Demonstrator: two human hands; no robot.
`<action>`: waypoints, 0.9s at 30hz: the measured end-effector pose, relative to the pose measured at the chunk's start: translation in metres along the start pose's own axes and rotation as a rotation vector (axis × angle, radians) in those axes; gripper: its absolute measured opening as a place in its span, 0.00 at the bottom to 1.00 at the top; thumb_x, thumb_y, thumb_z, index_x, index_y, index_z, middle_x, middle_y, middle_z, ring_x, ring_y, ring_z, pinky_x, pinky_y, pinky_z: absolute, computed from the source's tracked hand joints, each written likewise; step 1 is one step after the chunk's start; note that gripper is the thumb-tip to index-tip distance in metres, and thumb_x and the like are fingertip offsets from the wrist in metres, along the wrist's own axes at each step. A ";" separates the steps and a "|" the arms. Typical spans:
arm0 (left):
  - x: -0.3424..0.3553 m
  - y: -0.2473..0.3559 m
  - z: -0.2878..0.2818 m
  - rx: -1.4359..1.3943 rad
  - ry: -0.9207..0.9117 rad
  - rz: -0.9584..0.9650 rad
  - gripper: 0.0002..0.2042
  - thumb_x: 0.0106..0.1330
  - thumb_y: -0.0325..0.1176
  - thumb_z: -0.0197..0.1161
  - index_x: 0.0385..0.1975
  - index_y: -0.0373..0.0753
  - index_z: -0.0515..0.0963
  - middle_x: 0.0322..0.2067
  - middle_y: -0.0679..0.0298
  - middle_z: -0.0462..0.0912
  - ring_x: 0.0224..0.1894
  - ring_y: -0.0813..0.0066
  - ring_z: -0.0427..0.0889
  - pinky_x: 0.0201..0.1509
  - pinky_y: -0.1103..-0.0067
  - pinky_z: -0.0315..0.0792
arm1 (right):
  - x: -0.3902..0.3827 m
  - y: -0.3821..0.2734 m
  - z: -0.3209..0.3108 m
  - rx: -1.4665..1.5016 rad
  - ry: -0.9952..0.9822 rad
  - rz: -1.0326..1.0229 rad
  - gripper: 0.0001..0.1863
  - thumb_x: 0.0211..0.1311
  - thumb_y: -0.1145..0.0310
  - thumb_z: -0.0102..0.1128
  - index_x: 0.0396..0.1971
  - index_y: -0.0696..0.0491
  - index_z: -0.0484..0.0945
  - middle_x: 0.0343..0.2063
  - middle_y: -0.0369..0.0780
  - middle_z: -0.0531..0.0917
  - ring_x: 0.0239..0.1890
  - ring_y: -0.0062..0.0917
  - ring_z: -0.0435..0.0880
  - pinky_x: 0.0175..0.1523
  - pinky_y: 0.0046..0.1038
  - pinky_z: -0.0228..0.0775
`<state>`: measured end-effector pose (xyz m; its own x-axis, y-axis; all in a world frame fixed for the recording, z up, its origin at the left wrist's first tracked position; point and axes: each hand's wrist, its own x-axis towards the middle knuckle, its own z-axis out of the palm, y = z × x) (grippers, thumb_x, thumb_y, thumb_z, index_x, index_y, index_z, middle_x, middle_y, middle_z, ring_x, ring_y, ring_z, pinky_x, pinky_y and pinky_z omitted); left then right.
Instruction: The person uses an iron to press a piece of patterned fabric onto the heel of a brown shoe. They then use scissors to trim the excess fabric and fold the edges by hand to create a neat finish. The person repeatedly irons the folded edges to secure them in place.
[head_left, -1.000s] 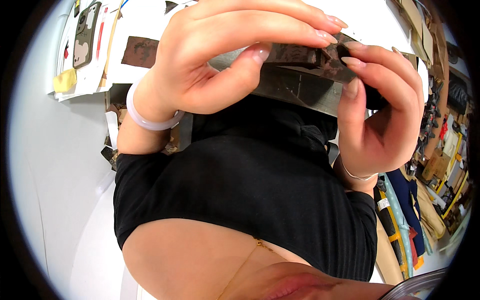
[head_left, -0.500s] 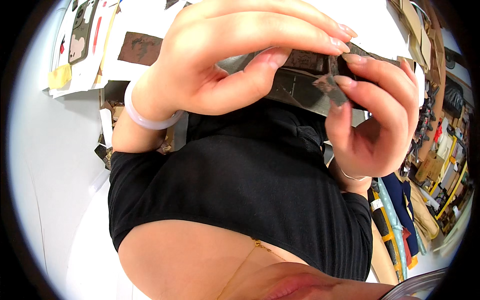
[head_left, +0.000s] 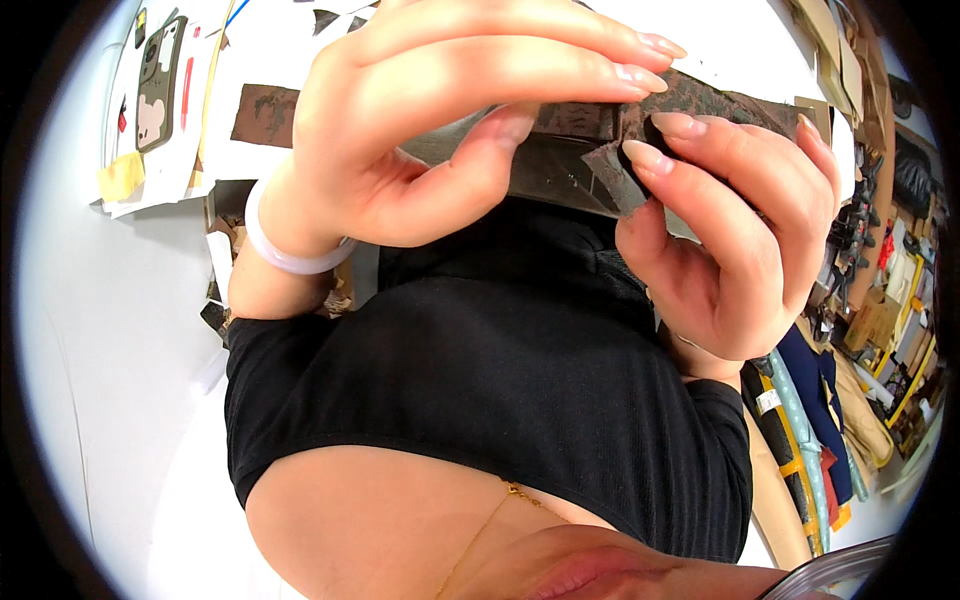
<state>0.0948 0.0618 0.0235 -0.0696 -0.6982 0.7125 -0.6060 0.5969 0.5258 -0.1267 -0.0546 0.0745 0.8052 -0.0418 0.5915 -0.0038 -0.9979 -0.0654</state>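
My left hand arches over a dark, brown mottled piece with a strip-like part beside a dull grey metal-looking block. Its fingertips press at the top of the piece, with the thumb behind them on the near side. My right hand has its fingertips on a narrow, folded flap of the same mottled material, hanging at the near corner; the thumb is bent beneath it. A flat brown mottled scrap lies on the white work surface left of my left hand.
At the upper left are a phone, a red pen, a yellow pad and paper sheets. Dark scraps lie at the top. On the right are rolled materials, cardboard and cluttered shelving.
My right hand has moved left and its thumb has dropped lower, pulling a narrow flap down from the mottled piece. My left hand has stayed over the piece, shifting slightly.
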 end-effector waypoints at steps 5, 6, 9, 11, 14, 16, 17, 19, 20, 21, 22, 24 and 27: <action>0.001 0.006 -0.004 0.013 -0.049 -0.064 0.19 0.57 0.22 0.53 0.47 0.36 0.86 0.49 0.51 0.88 0.54 0.62 0.87 0.81 0.60 0.45 | -0.001 0.006 0.005 0.029 0.030 -0.052 0.10 0.60 0.59 0.73 0.39 0.44 0.86 0.41 0.34 0.88 0.44 0.26 0.85 0.62 0.38 0.68; 0.000 0.005 -0.004 0.020 -0.055 -0.051 0.19 0.58 0.22 0.53 0.46 0.36 0.86 0.49 0.51 0.88 0.54 0.62 0.87 0.81 0.60 0.45 | -0.001 0.006 0.007 0.038 0.039 -0.053 0.11 0.61 0.58 0.73 0.39 0.44 0.86 0.41 0.34 0.88 0.44 0.26 0.85 0.62 0.37 0.69; -0.002 0.002 -0.003 0.025 -0.056 -0.016 0.18 0.59 0.23 0.53 0.46 0.37 0.86 0.49 0.51 0.88 0.55 0.63 0.87 0.81 0.60 0.45 | -0.001 0.006 0.009 0.057 0.056 -0.052 0.13 0.61 0.54 0.73 0.40 0.44 0.86 0.42 0.34 0.88 0.45 0.26 0.85 0.62 0.37 0.69; -0.001 -0.001 -0.002 0.013 -0.049 0.005 0.18 0.60 0.23 0.53 0.46 0.37 0.86 0.49 0.52 0.88 0.55 0.63 0.87 0.81 0.59 0.45 | -0.001 0.007 0.008 0.043 0.046 -0.037 0.14 0.60 0.53 0.73 0.40 0.44 0.86 0.42 0.35 0.88 0.46 0.26 0.84 0.62 0.37 0.69; -0.005 -0.021 0.005 0.016 0.006 0.166 0.18 0.61 0.24 0.53 0.46 0.37 0.87 0.50 0.53 0.88 0.55 0.63 0.87 0.81 0.59 0.45 | 0.000 0.007 0.003 0.004 0.002 -0.048 0.15 0.58 0.52 0.74 0.41 0.43 0.86 0.43 0.34 0.87 0.46 0.25 0.84 0.61 0.37 0.69; -0.001 -0.012 0.001 -0.019 -0.022 0.118 0.18 0.61 0.23 0.52 0.46 0.38 0.87 0.50 0.53 0.88 0.55 0.63 0.87 0.82 0.58 0.44 | 0.000 0.009 0.003 -0.009 -0.008 -0.083 0.16 0.57 0.51 0.75 0.41 0.42 0.86 0.43 0.33 0.86 0.46 0.25 0.84 0.60 0.37 0.69; -0.001 -0.009 0.000 -0.022 -0.038 0.087 0.18 0.61 0.23 0.52 0.45 0.38 0.87 0.50 0.53 0.88 0.55 0.63 0.87 0.82 0.58 0.43 | -0.001 0.011 0.004 -0.011 0.005 -0.109 0.16 0.57 0.50 0.75 0.41 0.42 0.86 0.43 0.34 0.86 0.46 0.25 0.84 0.59 0.36 0.69; -0.004 -0.006 0.001 0.001 -0.052 0.056 0.18 0.61 0.24 0.52 0.45 0.39 0.88 0.50 0.54 0.88 0.55 0.63 0.87 0.82 0.58 0.42 | -0.001 0.014 0.007 -0.014 0.029 -0.160 0.17 0.56 0.49 0.75 0.42 0.41 0.86 0.43 0.34 0.85 0.45 0.26 0.83 0.57 0.36 0.70; -0.005 -0.005 0.000 0.013 -0.065 0.048 0.18 0.61 0.24 0.52 0.45 0.39 0.88 0.50 0.54 0.88 0.55 0.63 0.87 0.82 0.58 0.42 | -0.001 0.013 0.007 -0.003 0.035 -0.156 0.17 0.57 0.49 0.75 0.42 0.41 0.86 0.42 0.34 0.85 0.45 0.26 0.83 0.56 0.36 0.70; -0.005 -0.005 0.000 0.024 -0.078 0.040 0.18 0.61 0.24 0.52 0.44 0.39 0.88 0.50 0.53 0.88 0.55 0.63 0.87 0.82 0.58 0.42 | -0.002 0.013 0.007 0.010 0.042 -0.145 0.18 0.58 0.48 0.73 0.42 0.42 0.86 0.42 0.35 0.85 0.45 0.26 0.83 0.56 0.36 0.70; -0.005 -0.003 -0.002 0.025 -0.103 0.019 0.18 0.61 0.24 0.52 0.44 0.39 0.88 0.49 0.53 0.88 0.55 0.63 0.87 0.82 0.58 0.41 | -0.002 0.013 0.007 0.024 0.049 -0.135 0.18 0.59 0.47 0.72 0.42 0.43 0.86 0.41 0.35 0.85 0.44 0.26 0.83 0.55 0.36 0.70; -0.005 0.000 -0.002 0.014 -0.110 -0.011 0.18 0.60 0.24 0.52 0.44 0.39 0.88 0.49 0.53 0.88 0.55 0.62 0.87 0.82 0.58 0.41 | -0.005 0.012 0.004 0.031 0.038 -0.115 0.20 0.62 0.44 0.69 0.42 0.44 0.86 0.41 0.36 0.85 0.44 0.26 0.83 0.55 0.36 0.70; -0.002 0.009 -0.003 -0.007 -0.073 -0.072 0.18 0.60 0.24 0.52 0.44 0.39 0.88 0.49 0.53 0.88 0.55 0.62 0.87 0.82 0.58 0.40 | 0.002 0.014 -0.007 -0.004 -0.046 -0.143 0.22 0.65 0.41 0.64 0.42 0.45 0.86 0.40 0.37 0.85 0.43 0.27 0.83 0.54 0.36 0.70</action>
<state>0.0920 0.0696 0.0287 -0.0838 -0.7666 0.6367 -0.6058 0.5465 0.5783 -0.1294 -0.0694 0.0805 0.8240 0.1031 0.5571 0.1108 -0.9936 0.0199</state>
